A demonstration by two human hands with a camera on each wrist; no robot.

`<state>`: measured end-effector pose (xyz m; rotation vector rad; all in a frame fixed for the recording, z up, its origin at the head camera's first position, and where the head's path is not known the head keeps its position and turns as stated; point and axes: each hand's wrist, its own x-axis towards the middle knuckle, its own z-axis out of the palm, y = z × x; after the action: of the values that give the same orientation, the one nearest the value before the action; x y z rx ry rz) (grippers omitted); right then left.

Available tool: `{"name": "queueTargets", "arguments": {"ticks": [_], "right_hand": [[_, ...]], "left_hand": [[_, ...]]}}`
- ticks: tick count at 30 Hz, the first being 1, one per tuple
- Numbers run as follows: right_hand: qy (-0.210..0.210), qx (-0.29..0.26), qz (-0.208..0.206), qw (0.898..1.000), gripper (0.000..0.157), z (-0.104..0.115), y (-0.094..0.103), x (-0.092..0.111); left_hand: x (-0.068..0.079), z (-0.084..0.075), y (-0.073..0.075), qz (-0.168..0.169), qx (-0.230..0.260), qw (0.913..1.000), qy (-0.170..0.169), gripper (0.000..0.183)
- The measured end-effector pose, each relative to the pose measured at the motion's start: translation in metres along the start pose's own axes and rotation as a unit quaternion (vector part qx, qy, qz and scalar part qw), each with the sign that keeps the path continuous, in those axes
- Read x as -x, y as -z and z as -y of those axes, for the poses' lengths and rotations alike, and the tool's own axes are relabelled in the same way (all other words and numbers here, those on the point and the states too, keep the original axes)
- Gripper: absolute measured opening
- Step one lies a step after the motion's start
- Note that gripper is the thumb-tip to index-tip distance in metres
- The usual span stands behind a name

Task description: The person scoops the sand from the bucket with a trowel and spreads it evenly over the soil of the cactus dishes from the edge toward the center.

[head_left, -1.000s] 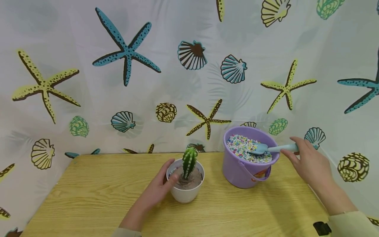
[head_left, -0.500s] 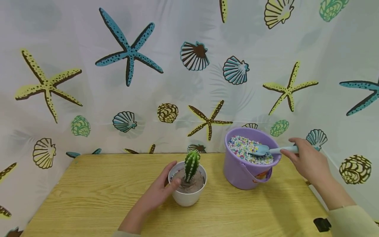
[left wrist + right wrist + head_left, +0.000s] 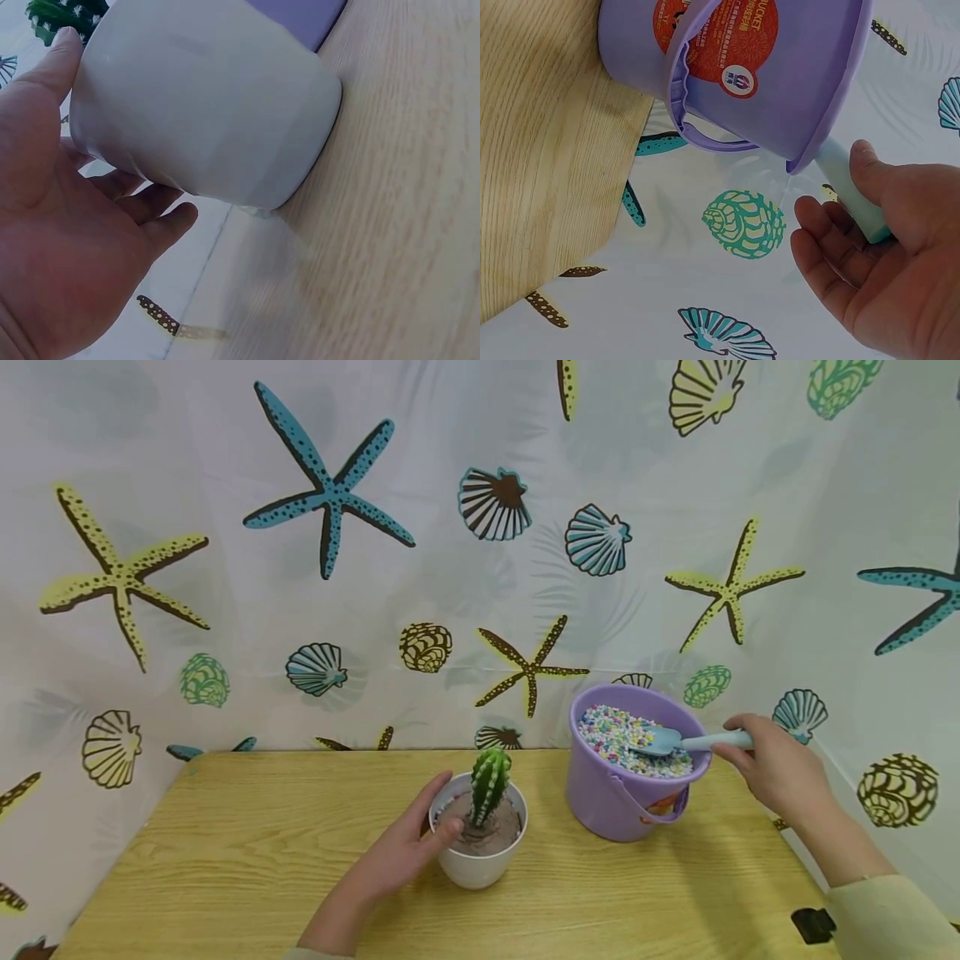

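Observation:
A white pot (image 3: 480, 868) with a green cactus (image 3: 491, 787) in brown soil stands on the wooden table. My left hand (image 3: 405, 852) grips the pot's left side, thumb over the rim and fingers behind it. The left wrist view has the thumb (image 3: 64, 60) at the rim and the other fingers against the side. To the right, a light blue toy shovel (image 3: 663, 741) leans in a purple bucket (image 3: 603, 802), its blade lying on small multicoloured beads (image 3: 615, 731). My right hand (image 3: 780, 772) holds the end of the shovel's handle (image 3: 855, 195) between thumb and fingers, outside the bucket's rim.
A pale curtain (image 3: 420, 577) printed with starfish and shells hangs behind the table (image 3: 262, 843) and along its right side. The bucket's purple handle (image 3: 679, 90) hangs down at its front. A small black object (image 3: 813, 926) shows beside the right sleeve.
The pot has shifted slightly towards me and to the right, with my left hand on it. My right hand has moved slightly left and down on the shovel handle. The bucket stays in place.

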<state>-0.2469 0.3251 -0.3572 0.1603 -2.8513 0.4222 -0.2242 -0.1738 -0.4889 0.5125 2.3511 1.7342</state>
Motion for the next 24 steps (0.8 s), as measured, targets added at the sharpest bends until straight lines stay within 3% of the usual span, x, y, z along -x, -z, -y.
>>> {"name": "queueTargets", "arguments": {"ticks": [11, 18, 24], "right_hand": [[0.002, 0.021, -0.002, 1.000, 0.048, 0.004, 0.003, -0.003], [0.012, 0.038, -0.001, 0.999, 0.043, 0.006, 0.007, -0.006], [0.004, 0.023, 0.038, 0.999, 0.040, 0.010, 0.010, -0.010]], "left_hand": [[-0.004, -0.010, -0.004, 0.017, -0.055, 0.9982, 0.016, 0.127], [-0.006, -0.013, -0.006, 0.021, -0.066, 0.9976, 0.009, 0.134], [-0.006, -0.015, -0.006, 0.012, -0.082, 0.9964, 0.016, 0.138]]}}
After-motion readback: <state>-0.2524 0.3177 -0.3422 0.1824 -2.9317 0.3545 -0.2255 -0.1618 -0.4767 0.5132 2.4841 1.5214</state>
